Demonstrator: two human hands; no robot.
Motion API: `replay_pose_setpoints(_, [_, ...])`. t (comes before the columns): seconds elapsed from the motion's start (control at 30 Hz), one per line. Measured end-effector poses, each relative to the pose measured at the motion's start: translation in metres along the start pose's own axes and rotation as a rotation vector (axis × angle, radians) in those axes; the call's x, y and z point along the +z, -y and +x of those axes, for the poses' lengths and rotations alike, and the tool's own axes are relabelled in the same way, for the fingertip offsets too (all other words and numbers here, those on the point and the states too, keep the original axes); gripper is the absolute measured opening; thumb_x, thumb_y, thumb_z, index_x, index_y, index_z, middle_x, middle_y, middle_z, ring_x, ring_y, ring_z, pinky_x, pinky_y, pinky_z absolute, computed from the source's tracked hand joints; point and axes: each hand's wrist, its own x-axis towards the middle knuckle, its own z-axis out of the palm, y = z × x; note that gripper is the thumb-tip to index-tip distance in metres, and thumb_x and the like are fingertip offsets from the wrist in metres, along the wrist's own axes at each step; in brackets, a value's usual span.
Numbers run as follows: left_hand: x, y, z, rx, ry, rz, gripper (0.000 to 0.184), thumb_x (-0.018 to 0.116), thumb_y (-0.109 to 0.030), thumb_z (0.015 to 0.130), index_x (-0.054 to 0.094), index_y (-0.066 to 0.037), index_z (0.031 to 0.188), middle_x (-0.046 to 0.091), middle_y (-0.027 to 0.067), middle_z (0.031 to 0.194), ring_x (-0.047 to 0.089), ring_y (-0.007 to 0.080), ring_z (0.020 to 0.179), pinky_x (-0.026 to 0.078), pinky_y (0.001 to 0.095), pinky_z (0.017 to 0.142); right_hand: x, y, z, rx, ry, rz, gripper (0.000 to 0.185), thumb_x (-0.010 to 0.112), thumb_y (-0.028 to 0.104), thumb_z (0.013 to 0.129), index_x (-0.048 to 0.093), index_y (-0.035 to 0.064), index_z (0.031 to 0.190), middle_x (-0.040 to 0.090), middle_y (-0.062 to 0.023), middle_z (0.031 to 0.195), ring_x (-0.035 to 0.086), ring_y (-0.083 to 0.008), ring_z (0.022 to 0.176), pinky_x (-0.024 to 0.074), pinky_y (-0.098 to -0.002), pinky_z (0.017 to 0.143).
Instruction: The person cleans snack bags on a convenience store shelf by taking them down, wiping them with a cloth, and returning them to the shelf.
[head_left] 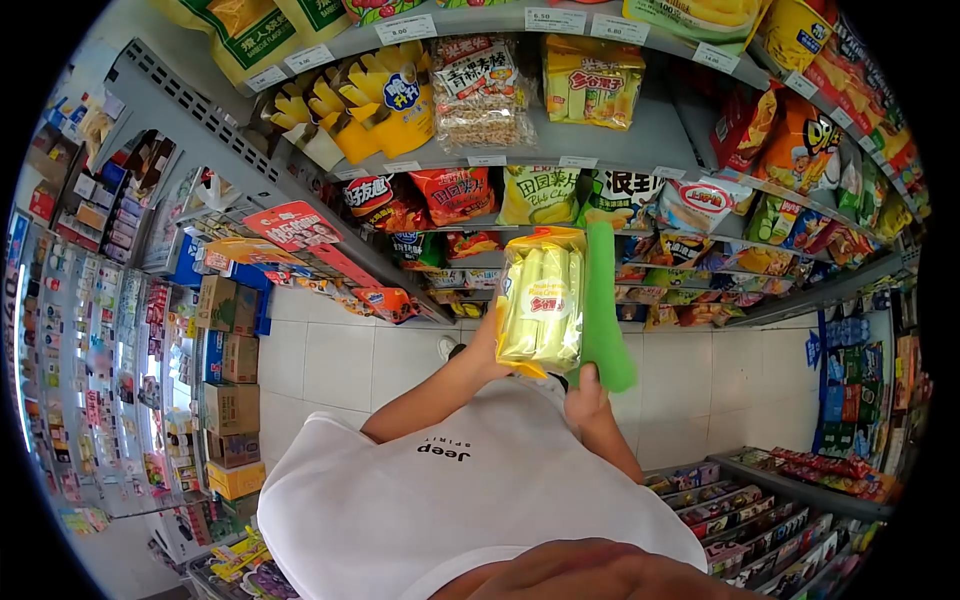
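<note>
A yellow snack pack (543,305) with pale sticks showing through its clear front is held upright in front of the shirt. My left hand (489,343) grips it from its left edge and from behind, so most of the fingers are hidden. Just to the right of the pack, a long green cloth (608,310) stands out from my right hand (588,398), whose thumb presses on its lower end. Cloth and pack lie side by side, the cloth's left edge close to the pack.
Ahead is a shelf (640,130) bearing a similar yellow pack (593,82) and many snack bags. A red sign (293,228) juts out at the left. Cardboard boxes (232,408) are stacked at the left, and a low display rack (740,510) stands at the lower right.
</note>
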Motion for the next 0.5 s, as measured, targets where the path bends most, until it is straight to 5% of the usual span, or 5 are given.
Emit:
replay_pose_setpoints(0.1, [0.020, -0.008, -0.002, 0.073, -0.032, 0.047, 0.059, 0.041, -0.049, 0.103, 0.037, -0.012, 0.148, 0.051, 0.0096, 0.142, 0.055, 0.0256, 0.126, 0.047, 0.0440, 0.106, 0.010, 0.003, 0.023, 0.227, -0.263, 0.303, 0.052, 0.043, 0.029, 0.102, 0.033, 0.0028, 0.147, 0.044, -0.0098, 0.142, 0.045, -0.0206, 0.129, 0.0384, -0.0378, 0.106])
replay_pose_setpoints(0.33, [0.008, -0.024, -0.007, 0.183, -0.104, 0.168, 0.048, 0.049, -0.039, 0.102, 0.041, -0.011, 0.140, 0.056, 0.0090, 0.131, 0.059, 0.0235, 0.119, 0.049, 0.0422, 0.103, 0.003, 0.016, 0.005, -0.005, -0.176, 0.561, 0.056, 0.043, 0.040, 0.100, 0.039, 0.0044, 0.144, 0.053, -0.0099, 0.133, 0.051, -0.0235, 0.122, 0.0397, -0.0379, 0.103])
replay_pose_setpoints(0.37, [0.010, -0.023, -0.008, 0.213, -0.119, 0.212, 0.044, 0.055, -0.033, 0.101, 0.042, -0.012, 0.136, 0.057, 0.0078, 0.125, 0.060, 0.0200, 0.114, 0.053, 0.0386, 0.097, 0.002, 0.019, 0.011, -0.069, -0.175, 0.449, 0.061, 0.043, 0.045, 0.099, 0.042, 0.0023, 0.143, 0.048, -0.0132, 0.143, 0.046, -0.0261, 0.131, 0.0352, -0.0392, 0.108])
replay_pose_setpoints(0.5, [0.014, -0.021, -0.015, 0.240, -0.170, 0.333, 0.046, 0.065, -0.021, 0.096, 0.041, -0.010, 0.134, 0.056, 0.0099, 0.124, 0.061, 0.0179, 0.111, 0.057, 0.0344, 0.088, 0.004, 0.083, 0.061, -0.350, 0.165, -0.371, 0.052, 0.046, 0.030, 0.099, 0.045, -0.0006, 0.142, 0.038, -0.0164, 0.154, 0.029, -0.0317, 0.146, 0.0232, -0.0447, 0.117])
